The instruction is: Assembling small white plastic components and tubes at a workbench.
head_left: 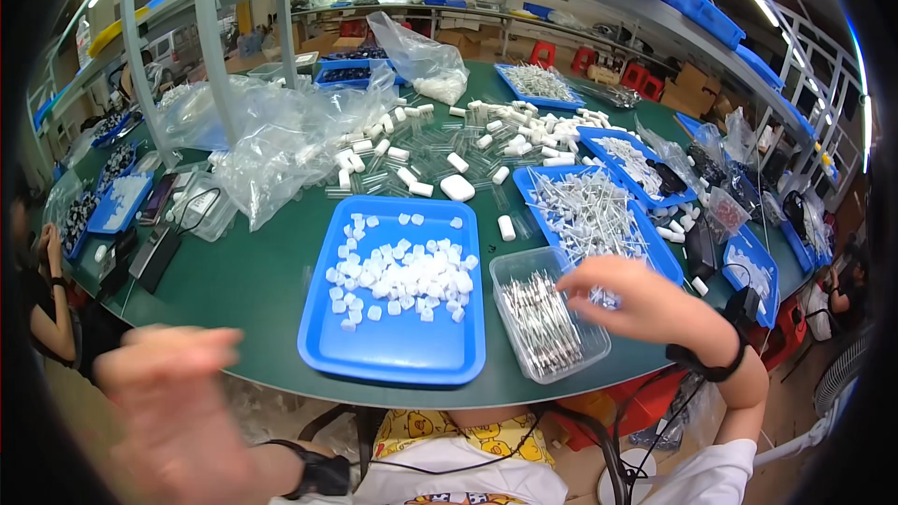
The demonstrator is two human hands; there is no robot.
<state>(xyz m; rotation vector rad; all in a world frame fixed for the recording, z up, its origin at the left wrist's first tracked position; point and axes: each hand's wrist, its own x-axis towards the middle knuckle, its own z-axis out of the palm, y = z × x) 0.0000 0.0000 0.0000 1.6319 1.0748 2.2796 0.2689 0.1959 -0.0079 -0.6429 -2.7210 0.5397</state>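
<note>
Right hand (636,299): held over the far edge of the clear plastic tub (547,323), fingers curled downward at the thin metal-tipped pieces (541,323) inside; whether one is pinched cannot be told, as the fingertips are blurred.
Left hand (178,402): lifted off the table, near the body and well to the left of the blue tray (393,355); fingers loosely spread, heavily blurred, nothing seen to be held.
Step in hand: a pick from the tub is judged to be under way, with the right hand doing the reaching and the left hand idle.
Thing being worked: the thin pieces lie in a heap in the tub, directly under and just left of the right hand.
Between the hands: the blue tray, loaded with small white caps (402,276), closer to the right hand than to the left.
Beyond the right hand: a second blue tray of capped pieces (589,210); farther out, loose white-capped tubes (440,164) are scattered on the green table (253,271).
Next move calls for: a single piece to be separated cleanly from the heap, and the left hand to be brought in toward the caps.
</note>
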